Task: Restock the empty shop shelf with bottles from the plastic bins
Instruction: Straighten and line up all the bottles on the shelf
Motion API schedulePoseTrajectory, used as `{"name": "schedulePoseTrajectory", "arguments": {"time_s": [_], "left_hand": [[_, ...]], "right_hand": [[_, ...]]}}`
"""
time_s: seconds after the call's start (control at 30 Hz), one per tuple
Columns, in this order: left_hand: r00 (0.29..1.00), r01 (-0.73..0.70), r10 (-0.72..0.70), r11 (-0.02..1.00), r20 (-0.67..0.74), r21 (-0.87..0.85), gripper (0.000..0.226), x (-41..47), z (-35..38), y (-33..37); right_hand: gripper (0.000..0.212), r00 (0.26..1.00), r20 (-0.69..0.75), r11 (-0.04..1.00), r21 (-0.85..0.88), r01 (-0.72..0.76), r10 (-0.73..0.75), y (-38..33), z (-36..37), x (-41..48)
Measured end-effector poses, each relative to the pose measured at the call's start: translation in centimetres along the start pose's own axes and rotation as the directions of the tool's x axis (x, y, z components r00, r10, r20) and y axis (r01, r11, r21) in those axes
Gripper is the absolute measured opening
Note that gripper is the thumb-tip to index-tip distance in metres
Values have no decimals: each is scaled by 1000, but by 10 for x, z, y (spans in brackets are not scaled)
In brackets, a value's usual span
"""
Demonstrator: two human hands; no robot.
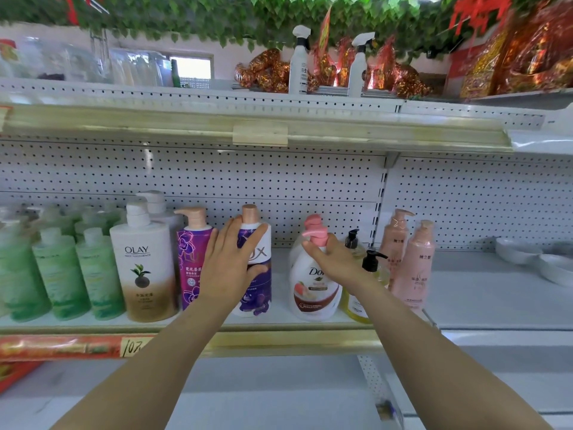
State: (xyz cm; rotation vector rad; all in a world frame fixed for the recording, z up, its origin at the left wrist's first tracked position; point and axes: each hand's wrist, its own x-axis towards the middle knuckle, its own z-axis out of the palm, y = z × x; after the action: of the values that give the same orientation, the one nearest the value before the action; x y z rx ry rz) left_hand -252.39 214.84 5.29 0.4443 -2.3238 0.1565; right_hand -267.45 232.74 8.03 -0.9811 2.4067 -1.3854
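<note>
Upright purple Lux bottle [259,297], white Dove bottle [313,290]

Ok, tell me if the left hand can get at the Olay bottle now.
Probably yes: the Olay bottle stands unblocked at the shelf edge, but the left hand must first release the Lux bottle.
</note>
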Motion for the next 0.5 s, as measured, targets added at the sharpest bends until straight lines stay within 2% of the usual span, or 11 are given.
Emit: {"name": "schedulePoseTrajectory", "arguments": {"time_s": [0.1, 0.23, 0.37, 0.5], "left_hand": [[1000, 0, 0, 1000, -8, -11, 88, 0, 1, 0], [1000, -8, 7, 1000, -16, -22, 88, -1, 1, -1], [1000, -16, 16, 1000, -20, -21, 91, -1, 2, -2], [1000, -8, 8, 1000, -5, -18, 89, -1, 1, -2]], "right_hand": [[56, 1000, -5, 1000, 8, 2, -2, -3, 4, -1], [46, 1000, -6, 1000, -8, 21, -21, -8, 7, -3], [54, 1000, -14, 1000, -9, 8, -9, -8, 11, -1], [53, 1000, -6, 1000, 7, 2, -2, -9, 14, 0]]}}
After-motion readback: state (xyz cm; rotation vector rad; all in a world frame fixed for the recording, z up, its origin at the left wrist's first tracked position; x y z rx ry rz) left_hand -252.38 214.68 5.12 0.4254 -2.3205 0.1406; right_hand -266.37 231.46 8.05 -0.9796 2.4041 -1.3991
